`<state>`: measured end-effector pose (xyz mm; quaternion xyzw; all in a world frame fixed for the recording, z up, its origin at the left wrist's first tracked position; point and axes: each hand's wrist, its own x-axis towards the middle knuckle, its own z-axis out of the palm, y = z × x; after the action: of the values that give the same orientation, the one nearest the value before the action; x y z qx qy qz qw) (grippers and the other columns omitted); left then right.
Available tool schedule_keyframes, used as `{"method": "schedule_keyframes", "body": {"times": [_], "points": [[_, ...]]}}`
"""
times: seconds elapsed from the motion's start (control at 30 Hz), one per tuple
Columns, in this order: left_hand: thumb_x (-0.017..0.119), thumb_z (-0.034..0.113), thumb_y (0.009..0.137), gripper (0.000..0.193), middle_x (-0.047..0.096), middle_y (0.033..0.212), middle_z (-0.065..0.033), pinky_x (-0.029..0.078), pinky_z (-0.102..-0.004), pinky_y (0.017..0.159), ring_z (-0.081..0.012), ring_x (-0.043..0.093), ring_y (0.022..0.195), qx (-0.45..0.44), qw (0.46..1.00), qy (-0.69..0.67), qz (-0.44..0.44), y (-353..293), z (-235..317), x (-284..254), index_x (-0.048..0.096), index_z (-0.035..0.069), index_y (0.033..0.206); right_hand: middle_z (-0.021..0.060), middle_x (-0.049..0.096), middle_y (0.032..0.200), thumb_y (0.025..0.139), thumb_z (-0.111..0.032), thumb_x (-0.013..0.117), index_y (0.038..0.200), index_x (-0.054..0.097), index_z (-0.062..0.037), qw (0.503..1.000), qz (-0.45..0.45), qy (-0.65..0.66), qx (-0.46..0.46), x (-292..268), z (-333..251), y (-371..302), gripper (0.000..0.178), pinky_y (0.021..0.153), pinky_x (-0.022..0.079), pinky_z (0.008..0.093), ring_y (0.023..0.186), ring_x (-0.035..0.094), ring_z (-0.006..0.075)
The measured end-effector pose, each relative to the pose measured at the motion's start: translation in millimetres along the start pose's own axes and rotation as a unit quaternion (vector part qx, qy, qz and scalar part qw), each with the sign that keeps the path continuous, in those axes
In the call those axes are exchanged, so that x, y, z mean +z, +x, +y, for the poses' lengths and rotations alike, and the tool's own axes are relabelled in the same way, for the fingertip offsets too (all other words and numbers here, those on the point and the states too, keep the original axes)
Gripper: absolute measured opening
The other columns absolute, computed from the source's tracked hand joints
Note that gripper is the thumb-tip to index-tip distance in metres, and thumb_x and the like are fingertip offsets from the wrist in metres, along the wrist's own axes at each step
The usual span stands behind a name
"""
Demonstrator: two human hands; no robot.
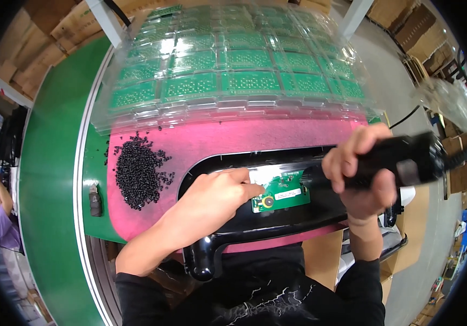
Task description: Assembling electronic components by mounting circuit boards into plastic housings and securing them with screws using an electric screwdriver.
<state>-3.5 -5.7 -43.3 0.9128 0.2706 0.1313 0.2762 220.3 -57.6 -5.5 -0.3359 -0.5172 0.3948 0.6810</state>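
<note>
My left hand (pixel 217 195) is closed, its fingertips pressed together over the left edge of a green circuit board (pixel 290 204). Whatever may be between those fingers is hidden. The board, with a white label and a round yellow-rimmed part, lies inside a long glossy black plastic housing (pixel 271 228). Wrapped round a black corded electric screwdriver (pixel 407 157) is my right hand (pixel 361 168), blurred by motion. The screwdriver lies nearly level in the view, its narrow end toward the board's right edge; whether it touches there I cannot tell.
A heap of small black screws (pixel 138 174) lies on the pink mat (pixel 255 133), left of the housing. Clear trays of green boards (pixel 250 79) stand behind. A small dark object (pixel 95 201) rests on the green surface at left. Another person's arm (pixel 0 190) shows far left.
</note>
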Motion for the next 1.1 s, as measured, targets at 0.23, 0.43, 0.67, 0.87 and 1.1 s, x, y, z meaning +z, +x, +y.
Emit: {"method": "schedule_keyframes", "body": {"times": [0.23,0.43,0.67,0.87,1.1], "points": [[0.074,0.003,0.08,0.021,0.072,0.09,-0.013,0.059,-0.0317,0.068,-0.0247,0.072,0.077,0.103,0.958,-0.22,0.153,7.2,3.7,-1.5,0.069,-0.002,0.1,-0.0001,0.049,0.07,0.084,-0.044,0.069,0.092,0.041,-0.0094,0.973,-0.004,0.174,-0.149,32.4,-27.5,0.4,0.045,0.038,0.042,0.0245,0.038,0.047,0.0078],[0.071,-0.003,0.079,0.017,0.071,0.088,-0.014,0.058,-0.0316,0.068,-0.0247,0.072,0.077,0.139,0.941,-0.262,0.161,7.6,0.4,-1.4,0.068,-0.005,0.096,0.0004,0.05,0.07,0.084,-0.043,0.07,0.093,0.042,-0.0085,0.971,-0.011,0.176,-0.164,40.1,-23.6,1.0,0.046,0.037,0.042,0.0241,0.038,0.048,0.0076],[0.064,-0.003,0.084,0.026,0.07,0.086,-0.0163,0.056,-0.0344,0.071,-0.0286,0.071,0.079,0.079,0.944,-0.315,0.058,8.3,-8.4,-5.1,0.061,-0.003,0.109,0.0003,0.05,0.071,0.084,-0.048,0.069,0.094,0.042,-0.0099,0.982,-0.048,0.153,-0.101,36.4,-13.3,1.2,0.048,0.04,0.043,0.0244,0.038,0.049,0.0089],[0.061,-0.004,0.086,0.03,0.071,0.09,-0.0153,0.057,-0.0316,0.073,-0.0263,0.072,0.083,0.067,0.966,-0.232,0.097,9.6,-6.7,-4.5,0.062,0.0,0.115,0.0009,0.05,0.069,0.081,-0.053,0.071,0.093,0.043,-0.009,0.994,-0.042,0.096,-0.031,39.7,-11.3,1.0,0.054,0.042,0.043,0.0267,0.04,0.05,0.0104],[0.055,0.002,0.094,0.022,0.066,0.075,-0.0158,0.053,-0.0406,0.064,-0.0314,0.069,0.074,-0.025,0.98,-0.139,0.143,5.6,-11.4,-3.5,0.057,0.005,0.115,0.0025,0.048,0.07,0.081,-0.054,0.069,0.094,0.043,-0.0078,0.999,-0.039,0.021,0.032,41.7,9.2,-0.2,0.055,0.046,0.043,0.0288,0.042,0.048,0.0118]]}}
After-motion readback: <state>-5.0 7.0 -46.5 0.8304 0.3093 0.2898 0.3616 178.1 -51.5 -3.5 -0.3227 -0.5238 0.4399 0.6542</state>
